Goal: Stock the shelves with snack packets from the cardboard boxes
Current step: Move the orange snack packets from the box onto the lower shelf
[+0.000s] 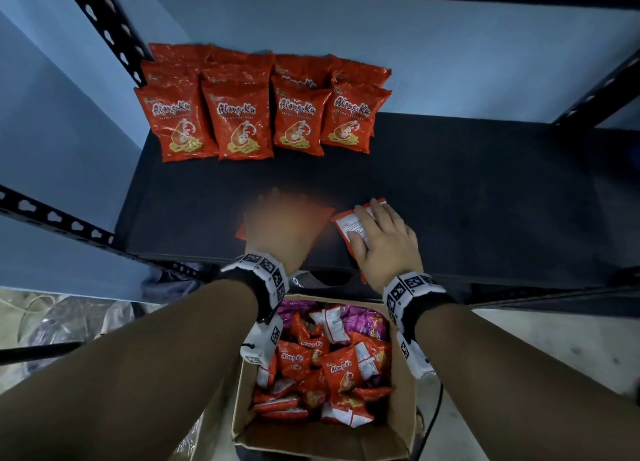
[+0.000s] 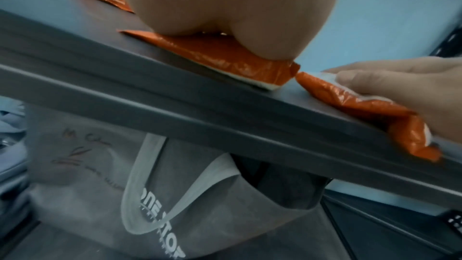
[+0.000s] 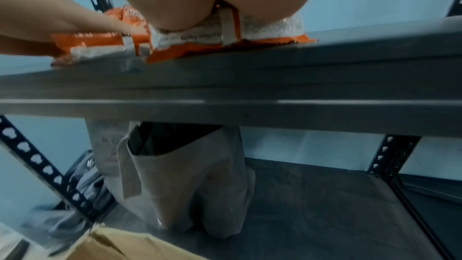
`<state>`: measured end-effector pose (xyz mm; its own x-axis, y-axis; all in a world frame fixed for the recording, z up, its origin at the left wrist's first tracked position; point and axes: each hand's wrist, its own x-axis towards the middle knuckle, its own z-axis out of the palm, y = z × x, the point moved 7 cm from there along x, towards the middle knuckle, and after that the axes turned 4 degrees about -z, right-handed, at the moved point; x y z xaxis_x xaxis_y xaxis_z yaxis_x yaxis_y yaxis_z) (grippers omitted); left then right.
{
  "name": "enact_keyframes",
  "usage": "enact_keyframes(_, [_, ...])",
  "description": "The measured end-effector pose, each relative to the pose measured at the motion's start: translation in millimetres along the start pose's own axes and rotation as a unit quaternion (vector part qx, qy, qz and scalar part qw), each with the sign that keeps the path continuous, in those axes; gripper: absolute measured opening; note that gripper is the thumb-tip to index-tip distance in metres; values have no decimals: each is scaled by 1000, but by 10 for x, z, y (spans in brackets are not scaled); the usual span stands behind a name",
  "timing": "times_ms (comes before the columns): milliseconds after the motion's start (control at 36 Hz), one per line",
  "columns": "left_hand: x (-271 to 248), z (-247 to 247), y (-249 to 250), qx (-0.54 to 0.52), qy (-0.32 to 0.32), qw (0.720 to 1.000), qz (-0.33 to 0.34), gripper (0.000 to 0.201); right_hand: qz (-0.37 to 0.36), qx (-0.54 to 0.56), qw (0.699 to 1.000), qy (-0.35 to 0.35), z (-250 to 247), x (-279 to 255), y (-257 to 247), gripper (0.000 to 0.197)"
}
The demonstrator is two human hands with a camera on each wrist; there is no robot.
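Snack packets [image 1: 322,367] fill the open cardboard box [image 1: 401,426] on the floor nearest the person, mostly red, some purple further in. Above it, at the shelf [image 1: 485,190] front edge, left hand [image 1: 280,225] lies flat, fingers straight, pressing one red packet [image 2: 225,54] down; head view blurred there. Right hand [image 1: 379,239] rests flat on a second packet [image 1: 349,225], back side up, its near end overhanging the lip. Packets nearly touch. Probably parked flat for flipping and standing up. Further back, stocked packets [image 1: 242,121] stand in four columns at left rear, leaning on the wall. Right half of shelf is bare, room to slide rightward and back.
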<state>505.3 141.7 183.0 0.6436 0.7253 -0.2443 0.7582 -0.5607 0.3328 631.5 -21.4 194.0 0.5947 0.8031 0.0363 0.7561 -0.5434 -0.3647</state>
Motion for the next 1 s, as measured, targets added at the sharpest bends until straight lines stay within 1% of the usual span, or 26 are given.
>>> enact_keyframes(83, [5, 19, -25, 5, -7, 1000, 9, 69, -2, -13, 1000, -9, 12, -8, -17, 63])
enact_keyframes(167, [22, 28, -44, 4, -9, 1000, 13, 71, 1, -30, 999, -24, 15, -4, -21, 75])
enact_keyframes(278, [24, 25, -72, -4, 0, 1000, 21, 74, 9, -30, 998, -57, 21, -21, -15, 98])
enact_keyframes(361, [23, 32, -92, 4, -4, 999, 32, 83, 11, -1, 998, -56, -62, -109, 10, 115])
enact_keyframes(417, [21, 37, -102, 5, -13, 999, 35, 90, -4, 22, 998, -58, -99, -211, 46, 121])
enact_keyframes(472, [24, 36, -111, 1, -17, 999, 35, 91, -18, 18, 997, -76, -72, -313, 100, 122])
enact_keyframes(528, [21, 42, -121, 0, -19, 999, 35, 91, -26, 1, 996, -86, -35, -389, 141, 119])
enact_keyframes(583, [20, 48, -127, 2, -17, 999, 37, 90, -28, 4, 996, -86, -36, -426, 152, 110])
enact_keyframes(722, [8, 41, -119, 11, -18, 999, 38, 89, -15, 87, 994, -72, -205, -433, 115, 76])
enact_keyframes(750, [5, 39, -116, 11, -19, 999, 37, 89, -4, 119, 991, -59, -272, -417, 115, 69])
enact_keyframes(806, [2, 34, -112, 12, -18, 999, 36, 89, 28, 189, 981, -10, -428, -359, 123, 55])
enact_keyframes(889, [-4, 35, -110, 16, -17, 999, 36, 88, 54, 242, 966, 69, -643, -242, 104, 38])
enact_keyframes(944, [-6, 37, -112, 16, -17, 999, 35, 88, 66, 273, 955, 97, -711, -159, 102, 32])
enact_keyframes(1000, [-1, 43, -114, 17, -16, 999, 35, 88, 98, 311, 939, 107, -723, -91, 141, 30])
